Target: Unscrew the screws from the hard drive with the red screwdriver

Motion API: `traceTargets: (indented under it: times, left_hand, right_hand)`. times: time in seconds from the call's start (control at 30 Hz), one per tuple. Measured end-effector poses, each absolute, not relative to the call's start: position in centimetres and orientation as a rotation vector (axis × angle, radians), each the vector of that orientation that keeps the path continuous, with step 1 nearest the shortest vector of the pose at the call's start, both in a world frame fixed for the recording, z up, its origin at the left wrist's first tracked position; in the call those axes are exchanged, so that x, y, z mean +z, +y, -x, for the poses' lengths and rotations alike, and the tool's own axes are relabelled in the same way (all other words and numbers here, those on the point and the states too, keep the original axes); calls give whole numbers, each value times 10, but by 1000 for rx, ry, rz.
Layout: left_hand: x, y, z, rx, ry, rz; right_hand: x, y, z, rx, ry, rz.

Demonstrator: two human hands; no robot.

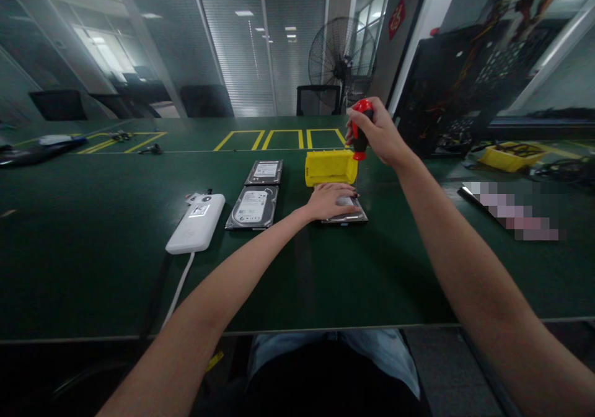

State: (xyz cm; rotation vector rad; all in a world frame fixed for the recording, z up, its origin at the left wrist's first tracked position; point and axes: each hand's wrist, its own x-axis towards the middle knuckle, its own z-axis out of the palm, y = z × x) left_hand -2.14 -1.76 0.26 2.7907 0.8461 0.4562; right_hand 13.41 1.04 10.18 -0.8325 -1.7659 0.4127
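My right hand (379,133) is closed around the red and black handle of a screwdriver (360,148). Its thin shaft points down toward the far right corner of a hard drive (346,217); whether the tip touches is too small to tell. Flat across that drive lies my left hand (330,200), fingers stretched out to the right and covering much of the drive. Just behind it stands a yellow plastic bin (331,169), which faces me. Two more hard drives lie to the left, one label-up drive (254,207) nearer and another drive (266,172) behind it.
A white power bank (198,223) with a white cable (179,290) lies left on the green table (288,268). At right are a blurred-out flat object (511,212), a yellow tray of cables (511,157) and an open black computer case (432,88). A fan (343,64) stands beyond.
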Motion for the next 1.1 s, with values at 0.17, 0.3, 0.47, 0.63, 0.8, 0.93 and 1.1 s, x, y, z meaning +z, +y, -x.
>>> traceTargets:
  times: [0.17,0.3,0.47,0.63,0.8,0.93,1.1]
  left_hand:
    - [2,-17,21,457,853,-2795]
    - [2,-16,21,453,852,-2790]
    - [2,-17,22,467,841,-2777]
    - [3,-17,21,451,846,-2784]
    - [2,-16,22,456,842,-2785]
    - [1,-15,22,479,821,-2779]
    - [0,-15,21,483,832,-2787]
  right_hand:
    - [101,11,-135,425,-1764,804]
    - [102,7,-133,432,-1754,808]
    - [101,8,-133,396,-1767,819]
    - [97,11,-135,330,-1776,822]
    - [99,5,-133,350,-1671,856]
    - [105,0,-132,483,-1605,842]
    - [109,-2,-131,619,-1499,786]
